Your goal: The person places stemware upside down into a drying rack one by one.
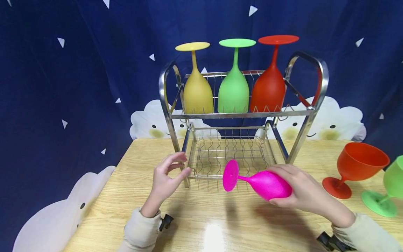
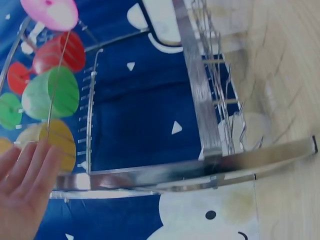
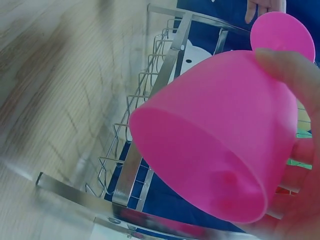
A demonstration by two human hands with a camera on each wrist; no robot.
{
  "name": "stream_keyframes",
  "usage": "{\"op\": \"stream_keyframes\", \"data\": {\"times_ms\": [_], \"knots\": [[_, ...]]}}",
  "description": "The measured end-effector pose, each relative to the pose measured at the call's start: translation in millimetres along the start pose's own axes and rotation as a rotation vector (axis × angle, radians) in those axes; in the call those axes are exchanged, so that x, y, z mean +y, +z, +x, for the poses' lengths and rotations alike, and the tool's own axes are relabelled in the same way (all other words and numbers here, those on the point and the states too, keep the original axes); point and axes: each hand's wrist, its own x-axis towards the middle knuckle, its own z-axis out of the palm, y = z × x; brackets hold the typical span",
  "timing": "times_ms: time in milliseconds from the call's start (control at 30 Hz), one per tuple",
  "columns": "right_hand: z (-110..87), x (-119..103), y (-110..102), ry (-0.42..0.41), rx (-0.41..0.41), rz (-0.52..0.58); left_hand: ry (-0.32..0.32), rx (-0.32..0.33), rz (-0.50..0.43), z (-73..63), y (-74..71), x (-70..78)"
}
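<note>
A pink goblet [image 1: 271,184] lies sideways in my right hand [image 1: 299,189], gripped round its bowl near the rim. Its round foot points left, toward the other hand. The right wrist view looks into the mouth of the pink goblet [image 3: 215,135], with fingers wrapped round the bowl's far side. My left hand [image 1: 170,176] holds nothing; its thumb and fingers are spread apart beside the front left leg of the metal dish rack [image 1: 239,114]. Upside down on the rack's upper tier stand a yellow goblet [image 1: 198,93], a green goblet [image 1: 233,91] and a red goblet [image 1: 268,90].
The rack's lower wire tier [image 1: 231,152] sits just behind the pink goblet. At the right of the wooden table [image 1: 119,210], another red goblet [image 1: 362,162] and another green goblet [image 1: 395,178] stand upright. A dark blue curtain [image 1: 78,87] with white clouds hangs behind.
</note>
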Motion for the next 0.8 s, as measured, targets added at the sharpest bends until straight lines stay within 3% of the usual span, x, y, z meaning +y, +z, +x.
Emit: {"op": "stream_keyframes", "data": {"times_ms": [100,200,467,600,800], "knots": [[1.3,0.5,1.2,-0.013,0.021,0.011,0.000,0.184,0.025,0.2,-3.8,-17.5],[3.4,1.1,3.7,-0.039,0.053,0.031,-0.051,0.264,0.070,1.4,-5.8,-26.1],[12.7,2.5,15.6,-0.041,0.121,0.119,-0.260,0.153,0.025,12.8,-1.5,-13.1],[19.0,0.8,24.6,0.011,0.140,0.174,-0.245,0.145,0.051,12.8,2.0,-18.4],[32.7,-4.3,41.6,0.123,0.097,0.297,-0.187,0.161,0.076,13.4,4.1,-23.9]]}}
